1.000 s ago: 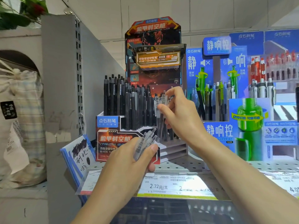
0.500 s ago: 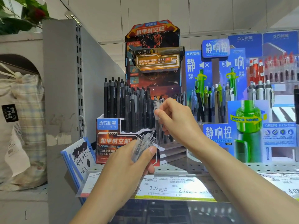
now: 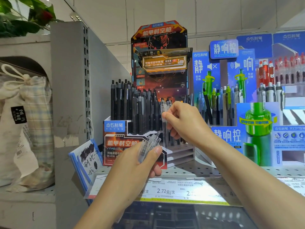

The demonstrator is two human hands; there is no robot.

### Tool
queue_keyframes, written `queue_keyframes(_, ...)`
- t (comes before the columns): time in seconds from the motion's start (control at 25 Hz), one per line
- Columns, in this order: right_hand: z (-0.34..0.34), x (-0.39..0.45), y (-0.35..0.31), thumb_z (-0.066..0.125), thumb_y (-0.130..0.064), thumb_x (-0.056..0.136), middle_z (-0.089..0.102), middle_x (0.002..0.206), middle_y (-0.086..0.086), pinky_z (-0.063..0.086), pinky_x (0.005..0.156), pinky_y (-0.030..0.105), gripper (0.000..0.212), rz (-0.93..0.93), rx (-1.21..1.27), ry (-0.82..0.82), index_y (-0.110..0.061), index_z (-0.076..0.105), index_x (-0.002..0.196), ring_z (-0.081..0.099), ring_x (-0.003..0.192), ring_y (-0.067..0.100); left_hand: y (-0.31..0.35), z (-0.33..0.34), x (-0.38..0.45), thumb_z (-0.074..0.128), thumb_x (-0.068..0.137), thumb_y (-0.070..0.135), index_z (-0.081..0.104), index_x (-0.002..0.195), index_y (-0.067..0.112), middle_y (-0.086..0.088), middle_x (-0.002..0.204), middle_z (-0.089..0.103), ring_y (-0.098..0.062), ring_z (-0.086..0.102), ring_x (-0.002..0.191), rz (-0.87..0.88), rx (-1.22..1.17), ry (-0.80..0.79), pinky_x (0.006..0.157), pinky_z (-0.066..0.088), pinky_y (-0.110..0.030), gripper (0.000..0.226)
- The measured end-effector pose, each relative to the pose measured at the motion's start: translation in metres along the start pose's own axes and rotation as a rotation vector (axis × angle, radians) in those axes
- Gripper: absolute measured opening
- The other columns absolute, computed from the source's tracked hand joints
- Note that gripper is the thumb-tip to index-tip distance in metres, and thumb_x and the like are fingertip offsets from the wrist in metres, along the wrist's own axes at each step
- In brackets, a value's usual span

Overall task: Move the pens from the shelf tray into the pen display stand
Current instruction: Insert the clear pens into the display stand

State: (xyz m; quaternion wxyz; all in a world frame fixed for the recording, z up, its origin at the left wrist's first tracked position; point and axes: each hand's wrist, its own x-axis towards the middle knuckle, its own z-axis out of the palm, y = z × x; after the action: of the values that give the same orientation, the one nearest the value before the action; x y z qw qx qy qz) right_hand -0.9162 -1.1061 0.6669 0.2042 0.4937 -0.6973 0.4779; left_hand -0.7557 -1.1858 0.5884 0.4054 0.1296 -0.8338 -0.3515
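change: since a second ago the right hand [image 3: 183, 123] has been lowered, and the clear pen [image 3: 164, 128] it pinches is now sunk further into the front tier of the pen display stand [image 3: 132, 146].
right hand: fingers and thumb are curled round the upper barrel of the clear pen, which is held upright.
left hand [image 3: 137, 164]: a bundle of clear pens [image 3: 149, 142] is gripped, thumb pressed along it, tips fanned up and to the right, just in front of the stand's printed face.
pen display stand: black pens [image 3: 132, 106] are packed upright in its left and rear tiers; a tall orange header card [image 3: 159, 35] is raised behind.
shelf tray: it cannot be made out.
surroundings: a blue display of green pens [image 3: 231, 96] is seen at the right, a price label strip [image 3: 173, 190] on the shelf edge, a cloth drawstring bag [image 3: 26, 123] at the far left.
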Motion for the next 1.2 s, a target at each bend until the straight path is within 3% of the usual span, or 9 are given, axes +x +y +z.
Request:
queue_keyframes(0.08,-0.006,-0.003,-0.005,0.061,-0.039,0.097,0.067,0.071,-0.002,0.058,0.071,0.045,0.025,-0.037,-0.128,0.053,-0.016,0.058,0.088,0.066,0.064,0.019,0.001,-0.002,0.001,0.045,0.096,0.059,0.065,0.094,0.026,0.005,0.072,0.075,-0.006,0.064,0.06,-0.035,-0.102,-0.017,0.066,0.051,-0.025,0.039)
queue_keyframes(0.16,-0.013,-0.012,-0.011,0.064,-0.042,0.094,0.063,0.067,-0.004,0.057,0.068,0.043,0.027,-0.075,-0.13,0.074,-0.017,0.059,0.084,0.062,0.064,0.017,0.002,-0.007,0.002,0.047,0.098,0.056,0.066,0.094,0.016,-0.001,0.067,0.071,-0.009,0.057,0.05,-0.089,-0.259,-0.03,0.05,0.045,-0.018,0.044)
queue_keyframes(0.24,-0.014,-0.027,-0.018,0.067,-0.038,0.093,0.064,0.058,-0.004,0.058,0.057,0.039,0.028,-0.061,0.098,-0.071,-0.016,0.064,0.077,0.062,0.055,0.015,0.001,-0.012,0.004,0.051,0.099,0.048,0.064,0.088,0.007,-0.005,0.06,0.058,-0.012,0.041,0.04,-0.157,-0.416,-0.008,0.037,0.032,-0.018,0.044)
queue_keyframes(0.36,-0.01,-0.047,-0.027,0.068,-0.037,0.094,0.067,0.063,-0.001,0.053,0.051,0.029,0.031,0.009,0.366,-0.332,-0.012,0.071,0.076,0.06,0.055,0.013,0.004,-0.011,0.005,0.047,0.102,0.038,0.062,0.088,0.011,-0.003,0.059,0.049,-0.012,0.031,0.039,-0.169,-0.533,0.013,0.036,0.026,-0.022,0.034)
queue_keyframes(0.52,-0.003,-0.049,-0.026,0.07,-0.036,0.091,0.068,0.072,0.003,0.049,0.052,0.024,0.027,0.03,0.427,-0.377,-0.011,0.075,0.085,0.057,0.061,0.013,0.011,-0.004,0.002,0.045,0.105,0.038,0.062,0.105,0.031,-0.005,0.064,0.056,-0.013,0.041,0.045,-0.015,-0.521,0.019,0.039,0.035,-0.025,0.019)
queue_keyframes(0.64,-0.01,-0.046,-0.021,0.071,-0.031,0.091,0.065,0.068,-0.008,0.048,0.053,0.024,0.022,0.078,0.514,-0.42,-0.01,0.074,0.086,0.055,0.062,0.011,0.015,-0.001,0.002,0.044,0.106,0.038,0.062,0.108,0.039,-0.006,0.071,0.071,-0.019,0.058,0.052,0.013,-0.534,0.019,0.047,0.05,-0.026,0.019)
queue_keyframes(0.76,-0.028,-0.03,-0.015,0.067,-0.017,0.092,0.071,0.083,0.007,0.053,0.053,0.025,0.016,0.139,0.634,-0.271,-0.004,0.071,0.084,0.061,0.062,0.014,0.016,0.005,0.004,0.042,0.107,0.032,0.058,0.119,0.031,-0.008,0.086,0.077,-0.022,0.071,0.066,0.003,-0.571,0.035,0.053,0.059,-0.031,0.02)
queue_keyframes(0.88,-0.048,-0.011,-0.012,0.061,-0.003,0.089,0.074,0.091,0.024,0.055,0.049,0.028,0.005,0.147,0.723,-0.025,-0.001,0.061,0.084,0.062,0.056,0.02,0.011,0.011,0.005,0.042,0.107,0.031,0.056,0.117,0.027,-0.009,0.081,0.075,-0.022,0.064,0.055,-0.008,-0.59,0.032,0.045,0.054,-0.031,0.018)
queue_keyframes(1.2,-0.039,0.005,0.007,0.07,-0.013,0.092,0.072,0.075,0.015,0.056,0.051,0.035,0.018,0.051,0.528,0.071,-0.005,0.053,0.088,0.064,0.051,0.023,0.0,0.017,0.004,0.041,0.106,0.04,0.058,0.112,0.041,-0.006,0.071,0.07,-0.015,0.045,0.041,0.052,-0.431,0.028,0.04,0.041,-0.027,0.017)
